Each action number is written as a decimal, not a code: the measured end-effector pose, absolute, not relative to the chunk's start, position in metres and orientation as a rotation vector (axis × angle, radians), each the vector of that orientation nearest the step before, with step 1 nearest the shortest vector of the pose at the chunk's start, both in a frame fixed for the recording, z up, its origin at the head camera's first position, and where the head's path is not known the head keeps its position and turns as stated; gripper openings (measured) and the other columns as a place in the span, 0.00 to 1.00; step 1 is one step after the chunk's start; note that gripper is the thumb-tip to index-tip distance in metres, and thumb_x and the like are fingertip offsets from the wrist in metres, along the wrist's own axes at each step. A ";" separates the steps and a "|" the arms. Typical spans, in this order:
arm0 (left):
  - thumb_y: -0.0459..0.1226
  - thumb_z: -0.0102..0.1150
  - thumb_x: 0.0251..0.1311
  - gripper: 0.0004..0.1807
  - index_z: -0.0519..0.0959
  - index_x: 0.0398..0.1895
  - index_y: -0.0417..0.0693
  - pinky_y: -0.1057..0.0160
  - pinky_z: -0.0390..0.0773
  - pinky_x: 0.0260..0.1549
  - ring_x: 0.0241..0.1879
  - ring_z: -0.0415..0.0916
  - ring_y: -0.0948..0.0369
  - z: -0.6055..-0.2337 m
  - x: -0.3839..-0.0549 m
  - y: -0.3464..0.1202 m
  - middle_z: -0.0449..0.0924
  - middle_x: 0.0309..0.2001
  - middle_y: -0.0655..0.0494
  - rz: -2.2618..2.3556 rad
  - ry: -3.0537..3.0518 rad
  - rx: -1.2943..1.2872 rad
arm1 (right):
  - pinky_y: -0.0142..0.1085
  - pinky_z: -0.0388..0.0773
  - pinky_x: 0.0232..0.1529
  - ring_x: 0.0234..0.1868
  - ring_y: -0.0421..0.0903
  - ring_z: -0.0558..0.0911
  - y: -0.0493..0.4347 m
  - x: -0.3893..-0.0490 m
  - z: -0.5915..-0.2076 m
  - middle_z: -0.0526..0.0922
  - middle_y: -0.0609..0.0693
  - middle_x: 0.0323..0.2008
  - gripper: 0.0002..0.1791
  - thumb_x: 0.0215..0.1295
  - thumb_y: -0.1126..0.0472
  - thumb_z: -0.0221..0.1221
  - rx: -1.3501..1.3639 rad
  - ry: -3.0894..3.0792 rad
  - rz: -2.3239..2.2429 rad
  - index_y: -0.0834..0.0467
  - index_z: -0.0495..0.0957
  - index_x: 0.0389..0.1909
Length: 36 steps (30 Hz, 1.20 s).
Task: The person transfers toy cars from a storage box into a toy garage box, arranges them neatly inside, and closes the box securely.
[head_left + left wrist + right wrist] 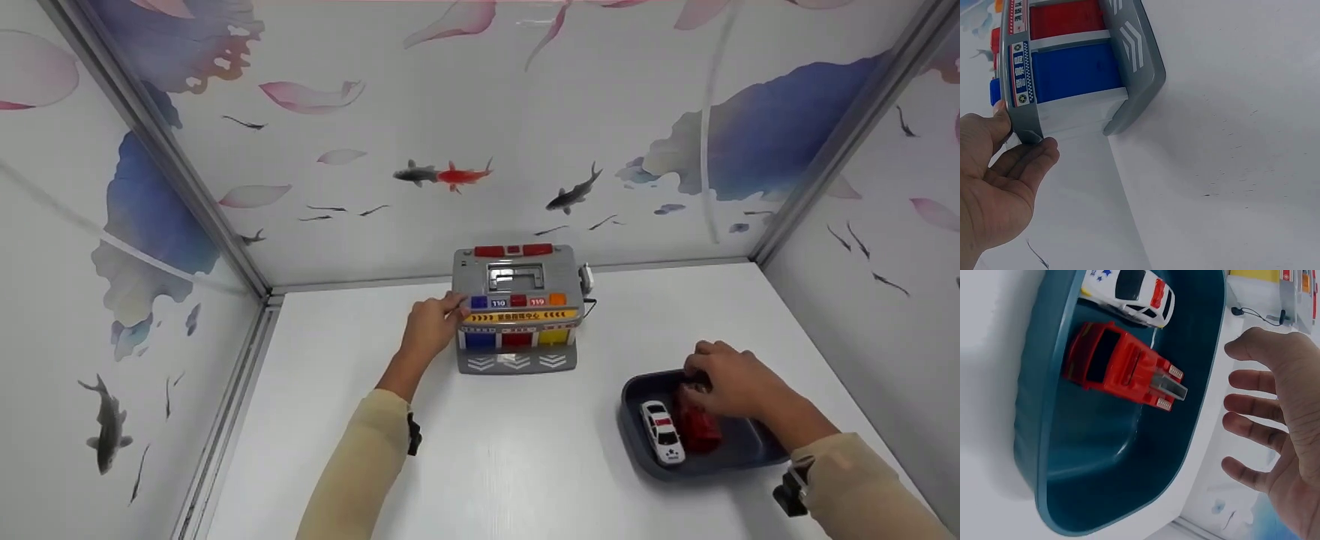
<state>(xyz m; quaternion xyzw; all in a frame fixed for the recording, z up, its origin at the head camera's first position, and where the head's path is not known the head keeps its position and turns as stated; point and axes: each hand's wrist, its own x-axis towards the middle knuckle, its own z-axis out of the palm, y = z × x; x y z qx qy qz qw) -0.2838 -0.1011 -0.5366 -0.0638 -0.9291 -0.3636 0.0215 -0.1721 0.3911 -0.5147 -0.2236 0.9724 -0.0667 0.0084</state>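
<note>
A grey toy garage [480, 279] with blue, red and yellow doors stands at the back of the table. My left hand [429, 328] holds its left roof corner; in the left wrist view the thumb lies on one side of the overhang and the fingers [1036, 160] on the other. At the right, my right hand [731, 382] is over a dark blue bin [630, 431]. Its fingers [1252, 405] are spread with nothing between them, apart from the red toy truck [1129, 368]. Beside that truck in the bin lies a white toy police car [661, 433].
The white table [480, 457] is enclosed by printed panels [525, 135] at the back and both sides, with metal posts [157, 142] at the corners. A dark cord [591, 306] hangs from the garage's right side.
</note>
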 end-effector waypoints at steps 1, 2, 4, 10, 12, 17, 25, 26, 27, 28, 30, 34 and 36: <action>0.49 0.64 0.80 0.22 0.85 0.70 0.52 0.46 0.83 0.69 0.74 0.79 0.45 -0.537 -0.284 -0.101 0.79 0.72 0.44 -1.128 -2.881 -0.194 | 0.60 0.82 0.38 0.45 0.53 0.83 0.392 -0.171 -0.516 0.81 0.47 0.40 0.12 0.65 0.53 0.74 -0.694 3.028 -0.213 0.55 0.88 0.43; 0.49 0.64 0.80 0.22 0.85 0.70 0.52 0.46 0.83 0.69 0.74 0.79 0.45 -0.537 -0.284 -0.101 0.79 0.72 0.44 -1.131 -2.881 -0.190 | 0.60 0.82 0.39 0.45 0.53 0.83 0.393 -0.171 -0.517 0.82 0.47 0.40 0.13 0.65 0.53 0.74 -0.687 3.016 -0.222 0.56 0.88 0.44; 0.49 0.64 0.80 0.22 0.85 0.70 0.52 0.47 0.82 0.70 0.74 0.79 0.46 -0.537 -0.284 -0.101 0.79 0.73 0.45 -1.138 -2.890 -0.177 | 0.59 0.83 0.41 0.46 0.52 0.83 0.394 -0.169 -0.519 0.82 0.48 0.42 0.17 0.63 0.53 0.74 -0.672 2.984 -0.242 0.58 0.89 0.48; 0.50 0.64 0.80 0.23 0.83 0.72 0.55 0.48 0.80 0.72 0.75 0.79 0.47 -0.536 -0.284 -0.100 0.78 0.75 0.47 -1.146 -2.912 -0.150 | 0.52 0.85 0.46 0.47 0.50 0.83 0.397 -0.164 -0.528 0.83 0.50 0.47 0.31 0.57 0.53 0.80 -0.638 2.913 -0.250 0.62 0.87 0.59; 0.50 0.63 0.80 0.23 0.83 0.72 0.55 0.47 0.80 0.72 0.75 0.79 0.46 -0.535 -0.284 -0.100 0.78 0.74 0.47 -1.143 -2.909 -0.149 | 0.53 0.86 0.47 0.48 0.51 0.83 0.398 -0.164 -0.530 0.84 0.51 0.49 0.34 0.55 0.52 0.81 -0.630 2.906 -0.243 0.62 0.86 0.61; 0.51 0.63 0.80 0.23 0.84 0.72 0.56 0.46 0.80 0.72 0.74 0.80 0.45 -0.535 -0.283 -0.101 0.80 0.74 0.47 -1.124 -2.911 -0.148 | 0.55 0.86 0.49 0.49 0.54 0.84 0.397 -0.164 -0.532 0.84 0.52 0.50 0.35 0.56 0.52 0.82 -0.633 2.906 -0.241 0.62 0.86 0.63; 0.50 0.62 0.81 0.23 0.84 0.72 0.54 0.46 0.80 0.73 0.74 0.80 0.45 -0.537 -0.284 -0.102 0.79 0.74 0.46 -1.138 -2.894 -0.177 | 0.54 0.85 0.46 0.48 0.52 0.84 0.391 -0.168 -0.527 0.84 0.50 0.47 0.29 0.60 0.52 0.78 -0.688 2.937 -0.249 0.60 0.87 0.60; 0.50 0.62 0.80 0.23 0.84 0.72 0.54 0.46 0.80 0.72 0.74 0.80 0.45 -0.537 -0.284 -0.102 0.80 0.74 0.46 -1.138 -2.897 -0.177 | 0.55 0.85 0.46 0.48 0.53 0.84 0.390 -0.169 -0.526 0.85 0.50 0.47 0.28 0.61 0.52 0.78 -0.699 2.941 -0.251 0.60 0.87 0.59; 0.50 0.62 0.81 0.23 0.84 0.72 0.54 0.46 0.80 0.72 0.74 0.80 0.46 -0.536 -0.284 -0.102 0.80 0.74 0.46 -1.138 -2.900 -0.176 | 0.55 0.85 0.46 0.48 0.53 0.84 0.388 -0.170 -0.525 0.85 0.51 0.47 0.27 0.61 0.52 0.78 -0.707 2.944 -0.254 0.60 0.87 0.59; 0.51 0.62 0.81 0.23 0.84 0.72 0.54 0.46 0.80 0.72 0.74 0.80 0.46 -0.536 -0.284 -0.102 0.80 0.74 0.46 -1.133 -2.904 -0.174 | 0.56 0.85 0.46 0.48 0.53 0.84 0.387 -0.171 -0.524 0.85 0.50 0.47 0.26 0.61 0.52 0.78 -0.712 2.947 -0.258 0.59 0.87 0.58; 0.51 0.62 0.81 0.23 0.84 0.72 0.55 0.46 0.80 0.72 0.75 0.79 0.46 -0.536 -0.285 -0.102 0.80 0.74 0.47 -1.125 -2.913 -0.167 | 0.57 0.86 0.47 0.49 0.54 0.85 0.385 -0.173 -0.522 0.86 0.51 0.47 0.26 0.61 0.52 0.78 -0.711 2.949 -0.259 0.59 0.87 0.57; 0.51 0.62 0.81 0.23 0.83 0.73 0.57 0.46 0.80 0.72 0.74 0.79 0.46 -0.536 -0.284 -0.101 0.79 0.75 0.48 -1.123 -2.929 -0.139 | 0.58 0.86 0.49 0.51 0.56 0.85 0.376 -0.178 -0.519 0.86 0.55 0.50 0.25 0.63 0.52 0.78 -0.710 2.952 -0.267 0.59 0.87 0.58; 0.51 0.62 0.81 0.24 0.82 0.74 0.57 0.46 0.80 0.72 0.75 0.79 0.45 -0.535 -0.284 -0.100 0.79 0.76 0.48 -1.137 -2.934 -0.125 | 0.59 0.87 0.50 0.52 0.58 0.86 0.370 -0.180 -0.517 0.86 0.57 0.52 0.26 0.64 0.52 0.77 -0.716 2.955 -0.277 0.60 0.86 0.59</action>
